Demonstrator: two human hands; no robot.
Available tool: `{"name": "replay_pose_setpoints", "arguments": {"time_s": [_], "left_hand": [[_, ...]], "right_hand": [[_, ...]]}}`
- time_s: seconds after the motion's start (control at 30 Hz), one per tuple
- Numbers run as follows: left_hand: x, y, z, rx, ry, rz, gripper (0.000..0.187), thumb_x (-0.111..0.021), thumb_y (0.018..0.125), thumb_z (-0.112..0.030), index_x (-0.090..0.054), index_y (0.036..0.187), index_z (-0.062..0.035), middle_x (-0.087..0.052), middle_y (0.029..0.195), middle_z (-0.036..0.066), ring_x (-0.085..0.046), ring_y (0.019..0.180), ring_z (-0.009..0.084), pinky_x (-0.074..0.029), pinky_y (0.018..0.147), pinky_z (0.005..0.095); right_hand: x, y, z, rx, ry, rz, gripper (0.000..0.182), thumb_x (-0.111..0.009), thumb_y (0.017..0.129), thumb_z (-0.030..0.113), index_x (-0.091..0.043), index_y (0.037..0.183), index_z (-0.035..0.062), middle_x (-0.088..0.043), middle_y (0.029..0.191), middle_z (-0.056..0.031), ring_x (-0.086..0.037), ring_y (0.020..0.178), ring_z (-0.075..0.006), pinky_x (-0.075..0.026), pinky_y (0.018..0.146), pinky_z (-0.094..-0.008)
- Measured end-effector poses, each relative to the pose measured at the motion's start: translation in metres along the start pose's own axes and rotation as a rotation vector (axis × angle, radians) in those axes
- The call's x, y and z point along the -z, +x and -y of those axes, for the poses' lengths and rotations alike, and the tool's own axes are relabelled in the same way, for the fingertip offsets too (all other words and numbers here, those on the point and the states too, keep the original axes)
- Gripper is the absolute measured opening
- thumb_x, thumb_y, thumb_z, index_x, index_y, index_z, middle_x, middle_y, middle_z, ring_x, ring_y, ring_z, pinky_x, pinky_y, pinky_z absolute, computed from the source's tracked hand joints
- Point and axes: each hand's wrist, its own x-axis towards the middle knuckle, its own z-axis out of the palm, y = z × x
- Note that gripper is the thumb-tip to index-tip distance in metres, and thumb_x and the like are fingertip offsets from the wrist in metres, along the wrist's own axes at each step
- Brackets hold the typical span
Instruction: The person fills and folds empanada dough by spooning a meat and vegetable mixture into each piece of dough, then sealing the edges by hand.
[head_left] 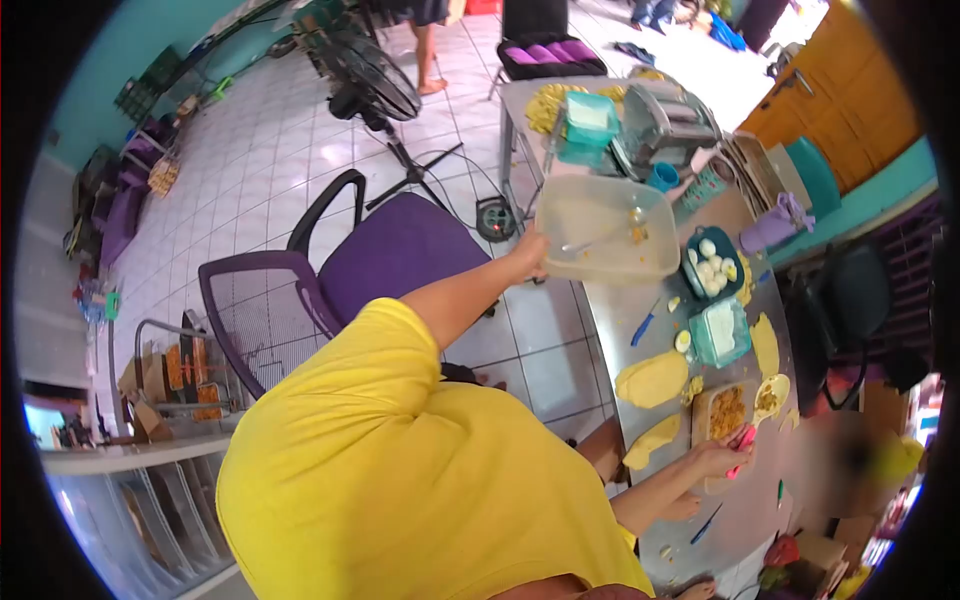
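My left hand grips the edge of a translucent plastic container, held out beside the table with its inside toward me. A light spoon-like utensil and some yellow-orange scraps lie inside it. My right hand is at the near end of a tray of orange shredded filling, its fingers closed around a bright pink object whose kind I cannot make out. Flat yellow dough sheets lie nearby. A small dish with some filling sits beside the tray.
The metal table holds a bowl of peeled eggs, a teal tub, a blue knife and a pasta machine. A purple chair and a fan stand left. A blurred person is at right.
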Motion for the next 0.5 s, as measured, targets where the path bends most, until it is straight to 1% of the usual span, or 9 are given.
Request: {"name": "replay_pose_setpoints", "arguments": {"time_s": [0.07, 0.1, 0.17, 0.2, 0.3, 0.33, 0.37, 0.43, 0.5], "left_hand": [[0.033, -0.031, -0.011, 0.004, -0.088, 0.057, 0.058, -0.043, 0.078, -0.024, -0.024, 0.132, -0.0249, -0.042, 0.12, 0.01, -0.05, 0.099, 0.0279, -0.045, 0.074, 0.045], [0.05, -0.046, -0.014, -0.012, -0.114, 0.029, 0.058, -0.043, 0.078, -0.024, -0.024, 0.132, -0.0249, -0.042, 0.12, 0.01, -0.05, 0.099, 0.0279, -0.045, 0.074, 0.045], [0.08, -0.101, -0.033, -0.061, -0.265, 0.115, 0.059, -0.041, 0.08, -0.021, -0.02, 0.135, -0.0232, -0.039, 0.124, 0.009, -0.05, 0.099, 0.025, -0.045, 0.076, 0.0463], [0.097, -0.121, -0.036, -0.093, -0.35, 0.13, 0.059, -0.042, 0.081, -0.02, -0.02, 0.136, -0.0212, -0.044, 0.118, 0.009, -0.052, 0.094, 0.0231, -0.044, 0.078, 0.0435], [0.153, -0.184, -0.04, -0.206, -0.484, 0.13, 0.062, -0.043, 0.081, -0.019, -0.019, 0.138, -0.0228, -0.051, 0.108, 0.009, -0.054, 0.089, 0.0228, -0.044, 0.078, 0.0415], [0.175, -0.198, -0.035, -0.207, -0.508, 0.07, 0.064, -0.044, 0.081, -0.019, -0.018, 0.139, -0.024, -0.054, 0.1, 0.009, -0.056, 0.084, 0.0223, -0.045, 0.077, 0.0396], [0.194, -0.218, -0.032, -0.227, -0.557, 0.008, 0.064, -0.044, 0.081, -0.019, -0.018, 0.139, -0.024, -0.054, 0.1, 0.009, -0.056, 0.084, 0.0223, -0.045, 0.077, 0.0396], [0.229, -0.262, -0.029, -0.351, -0.686, -0.06, 0.052, -0.047, 0.079, -0.021, -0.03, 0.128, -0.0208, -0.046, 0.098, 0.008, -0.05, 0.083, 0.019, -0.044, 0.071, 0.0402], [0.268, -0.306, -0.018, -0.401, -0.781, -0.16, 0.054, -0.048, 0.079, -0.021, -0.029, 0.13, -0.0224, -0.048, 0.093, 0.007, -0.052, 0.08, 0.02, -0.045, 0.071, 0.0398]], "right_hand": [[-0.023, -0.035, 0.019, -0.15, 0.047, 0.063, 0.032, -0.044, 0.088, 0.018, -0.044, 0.102, -0.0107, -0.055, 0.102, -0.0273, -0.056, 0.096, -0.0358, -0.048, 0.088, -0.0401], [-0.034, -0.048, 0.024, -0.166, 0.062, 0.099, 0.032, -0.044, 0.088, 0.018, -0.044, 0.102, -0.0107, -0.055, 0.102, -0.0273, -0.056, 0.096, -0.0358, -0.048, 0.088, -0.0401], [-0.053, -0.074, 0.031, -0.375, 0.148, 0.21, 0.033, -0.043, 0.088, 0.019, -0.046, 0.102, -0.01, -0.055, 0.105, -0.0269, -0.057, 0.096, -0.0352, -0.047, 0.089, -0.0385], [-0.062, -0.085, 0.03, -0.458, 0.212, 0.302, 0.033, -0.044, 0.088, 0.02, -0.049, 0.103, -0.0091, -0.055, 0.106, -0.0264, -0.057, 0.097, -0.0342, -0.046, 0.09, -0.0369], [-0.101, -0.121, 0.03, -0.575, 0.284, 0.479, 0.033, -0.046, 0.088, 0.02, -0.051, 0.105, -0.0085, -0.055, 0.106, -0.0273, -0.056, 0.098, -0.0348, -0.046, 0.091, -0.0376], [-0.123, -0.143, 0.041, -0.604, 0.277, 0.525, 0.033, -0.047, 0.087, 0.019, -0.053, 0.106, -0.0078, -0.053, 0.108, -0.0286, -0.055, 0.1, -0.0354, -0.046, 0.092, -0.0383], [-0.142, -0.162, 0.044, -0.645, 0.273, 0.595, 0.033, -0.047, 0.087, 0.019, -0.053, 0.106, -0.0078, -0.053, 0.108, -0.0286, -0.055, 0.1, -0.0354, -0.046, 0.092, -0.0383], [-0.173, -0.202, 0.047, -0.673, 0.353, 0.737, 0.032, -0.048, 0.086, 0.018, -0.054, 0.105, -0.0064, -0.052, 0.109, -0.0301, -0.054, 0.102, -0.0365, -0.045, 0.093, -0.0395], [-0.197, -0.252, 0.058, -0.747, 0.414, 0.871, 0.032, -0.05, 0.085, 0.018, -0.053, 0.105, -0.007, -0.049, 0.113, -0.03, -0.051, 0.106, -0.0373, -0.042, 0.096, -0.0406]]}}
